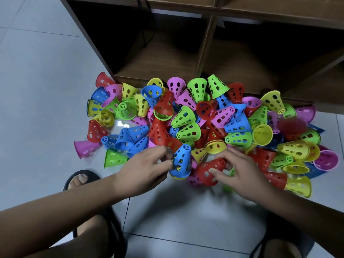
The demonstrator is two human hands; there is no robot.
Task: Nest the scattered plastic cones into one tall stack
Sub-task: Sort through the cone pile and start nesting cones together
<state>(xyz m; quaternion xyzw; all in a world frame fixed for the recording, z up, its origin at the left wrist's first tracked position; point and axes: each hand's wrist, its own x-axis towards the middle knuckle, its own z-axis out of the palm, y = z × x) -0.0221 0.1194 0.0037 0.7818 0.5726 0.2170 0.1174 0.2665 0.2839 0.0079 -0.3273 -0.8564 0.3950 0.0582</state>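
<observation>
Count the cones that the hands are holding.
2: a blue cone pinched by the left hand, and a red cone gripped by the right hand. Others nested inside may be hidden.

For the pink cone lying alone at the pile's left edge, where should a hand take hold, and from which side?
Likely the flared rim, pinched at its upper edge from the left. The pink cone lies on its side on the floor, with its wide mouth facing left onto bare tile. Its narrow tip points right at a blue cone, which crowds that end.
</observation>
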